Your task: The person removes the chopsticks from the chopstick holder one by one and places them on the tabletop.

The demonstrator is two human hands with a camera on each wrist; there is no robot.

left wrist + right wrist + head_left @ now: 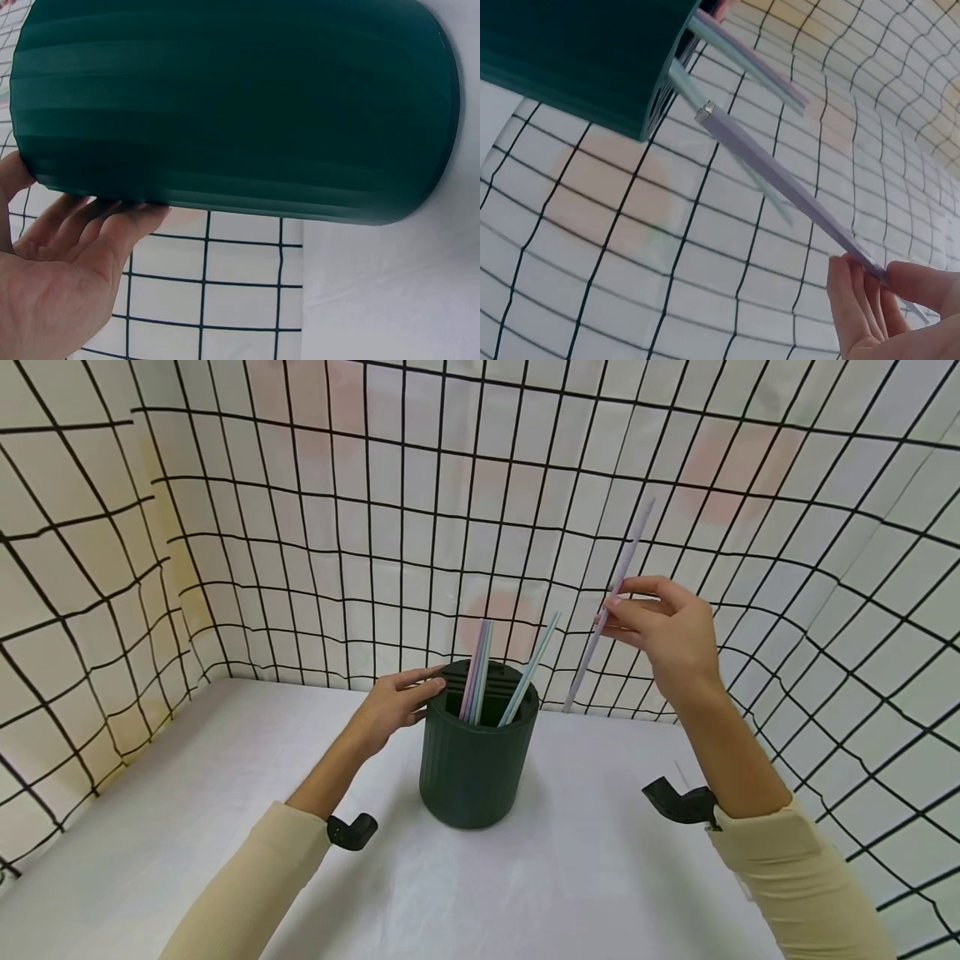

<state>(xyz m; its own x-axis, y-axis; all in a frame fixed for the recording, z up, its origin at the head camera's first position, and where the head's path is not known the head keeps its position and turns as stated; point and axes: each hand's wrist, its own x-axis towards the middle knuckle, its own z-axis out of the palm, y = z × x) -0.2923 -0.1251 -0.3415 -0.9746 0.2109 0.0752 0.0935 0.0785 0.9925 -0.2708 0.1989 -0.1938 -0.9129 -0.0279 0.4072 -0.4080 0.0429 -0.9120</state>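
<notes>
A dark green ribbed container [476, 768] stands upright on the table, with a slotted black insert at the back of its top. My left hand [393, 706] holds it at the left of the rim, thumb at the edge and fingers against the side wall [139, 214]. Inside lean a bundle of pink, blue and green straws [477, 670] and a separate pale blue-green pair of straws [531, 668]. To the right, my right hand [667, 631] pinches a long pale purple straw [627, 556] between thumb and fingers. Its hollow lower end [707, 112] points toward the container, outside the rim.
A white cloth covers the table [585, 860]. Black wire grid [390, 502] runs along the back and both sides, with white sheeting behind it. A black camera mount [352, 832] sits on the left wrist and another black mount [681, 802] on the right.
</notes>
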